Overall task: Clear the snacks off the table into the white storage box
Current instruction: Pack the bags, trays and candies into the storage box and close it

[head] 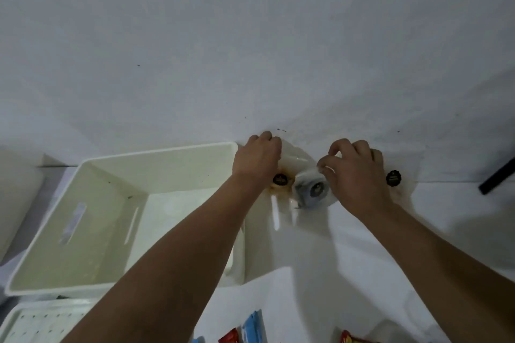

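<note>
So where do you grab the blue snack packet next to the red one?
Probably pinch the blue packet by its far short edge, coming down from above. It seems to lie flat on the table, so a thin edge is the easiest part to lift.

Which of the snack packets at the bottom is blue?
The blue packet is the one in the middle of the bottom edge. A red packet lies just left of it, and another red packet lies far to its right.

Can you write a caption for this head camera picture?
Both hands grip pale snack packets beside the white storage box.
</note>
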